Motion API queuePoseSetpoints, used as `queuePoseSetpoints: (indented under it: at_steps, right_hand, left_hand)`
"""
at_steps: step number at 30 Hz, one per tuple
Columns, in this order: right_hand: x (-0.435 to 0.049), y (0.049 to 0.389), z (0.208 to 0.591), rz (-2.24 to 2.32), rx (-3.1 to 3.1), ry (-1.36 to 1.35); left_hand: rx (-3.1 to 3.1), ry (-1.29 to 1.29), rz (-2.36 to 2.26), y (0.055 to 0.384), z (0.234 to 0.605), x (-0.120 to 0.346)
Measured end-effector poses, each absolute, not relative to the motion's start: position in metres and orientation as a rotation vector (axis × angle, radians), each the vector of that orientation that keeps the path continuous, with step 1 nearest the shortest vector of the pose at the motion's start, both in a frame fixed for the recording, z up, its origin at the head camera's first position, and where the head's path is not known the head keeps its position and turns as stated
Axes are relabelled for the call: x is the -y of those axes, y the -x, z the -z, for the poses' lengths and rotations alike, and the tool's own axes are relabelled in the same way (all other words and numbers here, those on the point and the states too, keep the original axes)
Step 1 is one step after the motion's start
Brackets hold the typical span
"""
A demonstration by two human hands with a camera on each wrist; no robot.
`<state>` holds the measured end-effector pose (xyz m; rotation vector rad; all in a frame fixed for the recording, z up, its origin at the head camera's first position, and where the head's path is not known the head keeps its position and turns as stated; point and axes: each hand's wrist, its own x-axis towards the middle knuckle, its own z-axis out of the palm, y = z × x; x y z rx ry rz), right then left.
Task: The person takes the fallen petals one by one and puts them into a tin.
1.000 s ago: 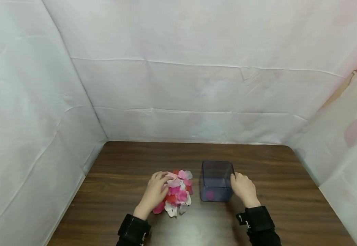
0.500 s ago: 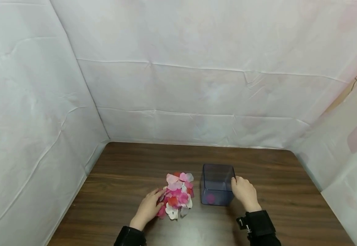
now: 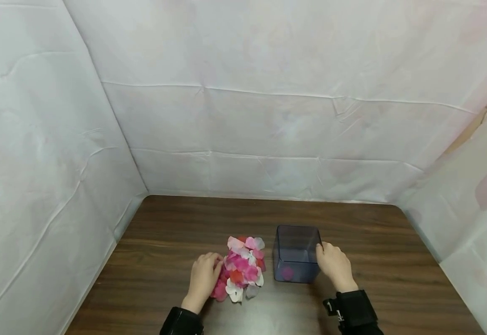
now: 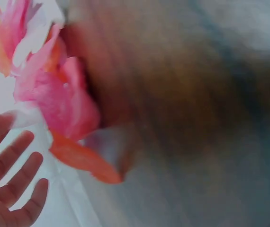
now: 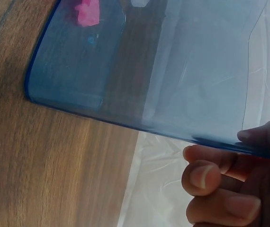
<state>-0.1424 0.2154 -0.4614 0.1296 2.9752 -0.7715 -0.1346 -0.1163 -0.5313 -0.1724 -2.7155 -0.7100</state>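
At the left edge of a heap of artificial flower petals point(image 3: 243, 267), coloured pink, red and white, is my left hand point(image 3: 203, 278). Its thumb and forefinger meet at a pale, translucent petal point(image 4: 27, 115) in the left wrist view, pinching it, while the other fingers spread apart. A red-orange petal point(image 4: 85, 160) lies in front of them. My right hand point(image 3: 335, 266) grips the right wall of a see-through blue-grey plastic box point(image 3: 297, 270), thumb on one side and fingers on the other. Inside the box shows a pink petal point(image 5: 88, 12), with a whitish one beside it.
Everything stands on a dark wood-grain table point(image 3: 176, 228). White cloth walls point(image 3: 243, 121) enclose it at the back, left and right. A narrow gap separates the petal heap from the box.
My left hand has drawn back from over the petals to the heap's left edge, and its thumb and forefinger have come together. My right hand keeps its grip on the box.
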Motion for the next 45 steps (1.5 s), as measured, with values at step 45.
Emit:
queuePoseSetpoints:
  at_steps: [45]
  right_hand:
    - [-0.209, 0.143, 0.461, 0.707, -3.027, -0.190]
  left_hand:
    - [2.629, 0.807, 0.600, 0.148, 0.441, -0.033]
